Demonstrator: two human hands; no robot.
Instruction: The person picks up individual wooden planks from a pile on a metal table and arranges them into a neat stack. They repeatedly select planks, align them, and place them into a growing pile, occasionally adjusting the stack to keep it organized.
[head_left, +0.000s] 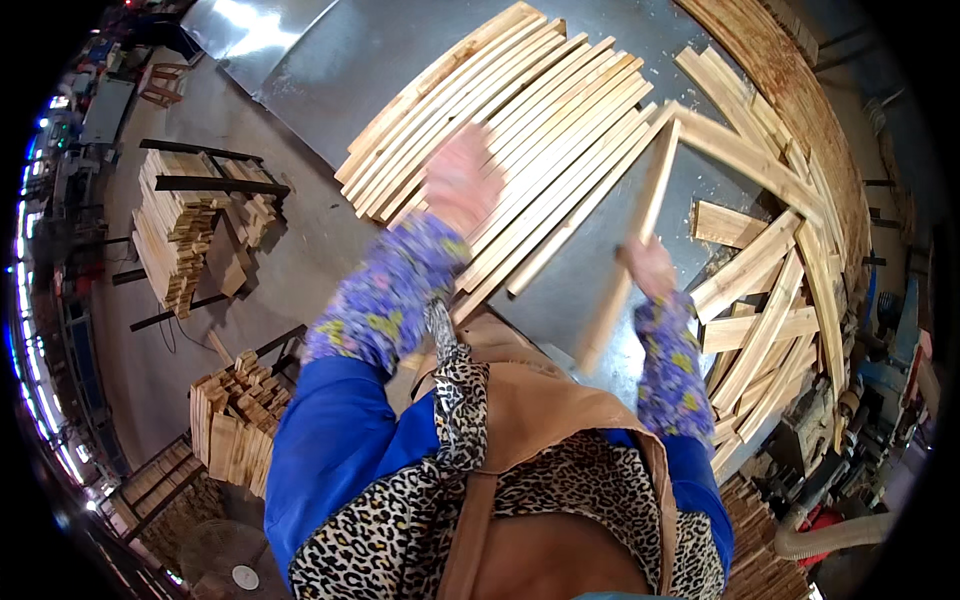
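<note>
A long row of narrow pale wooden strips (540,130) lies side by side on a grey metal table (560,310). My left hand (465,180) is over the near left part of the row, smeared by motion, so its fingers and any touch cannot be made out. Right of the row, my right hand (650,268) is closed around a single wooden strip (655,185). That strip slants from far right to near left, and its near end is blurred. Its far end is close to the end of another board (740,155).
A loose pile of wooden pieces (765,320) covers the table's right side, beside a long brown board edge (790,70). Stacked boards on black racks (180,230) and a second stack (235,420) stand at left. A ribbed hose (830,540) lies at lower right.
</note>
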